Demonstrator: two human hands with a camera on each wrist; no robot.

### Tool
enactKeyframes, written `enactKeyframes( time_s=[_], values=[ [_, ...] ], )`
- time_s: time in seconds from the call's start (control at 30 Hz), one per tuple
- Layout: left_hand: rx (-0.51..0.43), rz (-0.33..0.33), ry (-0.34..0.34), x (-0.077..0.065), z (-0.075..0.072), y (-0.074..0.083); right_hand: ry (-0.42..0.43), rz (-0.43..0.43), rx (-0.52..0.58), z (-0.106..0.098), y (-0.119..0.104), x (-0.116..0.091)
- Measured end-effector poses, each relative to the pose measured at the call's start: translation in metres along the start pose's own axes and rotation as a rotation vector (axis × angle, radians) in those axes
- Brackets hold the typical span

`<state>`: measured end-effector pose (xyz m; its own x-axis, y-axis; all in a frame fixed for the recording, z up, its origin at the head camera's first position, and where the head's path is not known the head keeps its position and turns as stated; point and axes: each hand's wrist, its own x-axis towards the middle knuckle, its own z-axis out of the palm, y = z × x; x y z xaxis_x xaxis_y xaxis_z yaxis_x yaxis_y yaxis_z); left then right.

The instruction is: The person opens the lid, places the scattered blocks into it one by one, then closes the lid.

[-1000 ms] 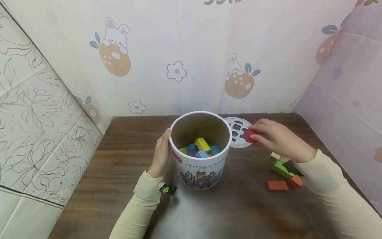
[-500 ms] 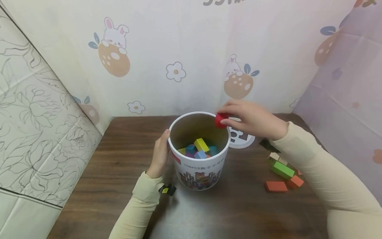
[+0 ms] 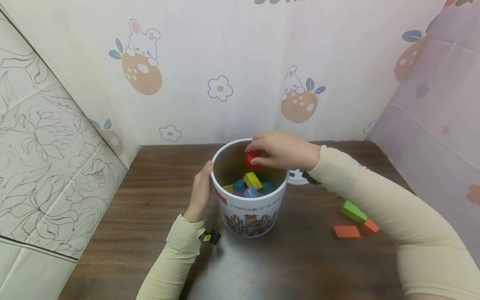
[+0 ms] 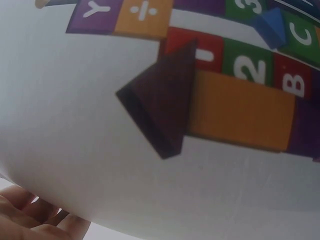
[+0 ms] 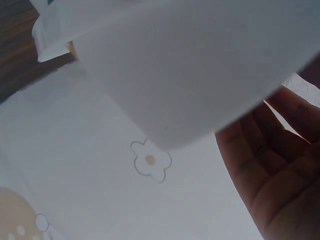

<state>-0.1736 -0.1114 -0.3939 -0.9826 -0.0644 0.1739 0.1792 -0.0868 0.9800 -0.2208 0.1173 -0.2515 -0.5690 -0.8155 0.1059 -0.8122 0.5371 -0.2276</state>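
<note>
Red block (image 3: 253,159), white printed bucket (image 3: 250,211), brown wood-grained table (image 3: 150,179)

can see only a sliver of the round white plastic lid (image 3: 298,181) behind the white printed cylindrical bucket (image 3: 250,216), only part of the small red block (image 3: 253,158) inside the right hand (image 3: 283,151); cannot read the grey wall lettering (image 3: 275,1), cropped on top.

The person wears long cream sleeves (image 3: 169,260) and black wrist pieces (image 3: 215,238).

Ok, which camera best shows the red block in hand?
The head view: the red block shows there, pinched in the right hand at the mouth of the bucket. Neither wrist view shows it; the left's printed blocks are bucket artwork.
</note>
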Motion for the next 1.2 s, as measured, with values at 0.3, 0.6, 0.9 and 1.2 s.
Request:
enactKeyframes(
  time_s=[0.3, 0.6, 0.9, 1.2],
  values=[
    [0.014, -0.009, -0.008, 0.0, -0.001, 0.001, 0.0, -0.031, -0.003, 0.006, -0.001, 0.009],
    [0.028, -0.015, -0.002, -0.001, 0.0, 0.002, -0.008, -0.019, -0.025, 0.009, 0.0, 0.006],
    [0.018, 0.006, -0.02, -0.001, -0.001, 0.0, 0.029, 0.038, -0.028, 0.004, 0.007, -0.029],
    [0.022, 0.002, -0.027, -0.001, -0.002, 0.0, 0.176, 0.172, -0.033, 0.006, 0.024, -0.083]
  ],
)
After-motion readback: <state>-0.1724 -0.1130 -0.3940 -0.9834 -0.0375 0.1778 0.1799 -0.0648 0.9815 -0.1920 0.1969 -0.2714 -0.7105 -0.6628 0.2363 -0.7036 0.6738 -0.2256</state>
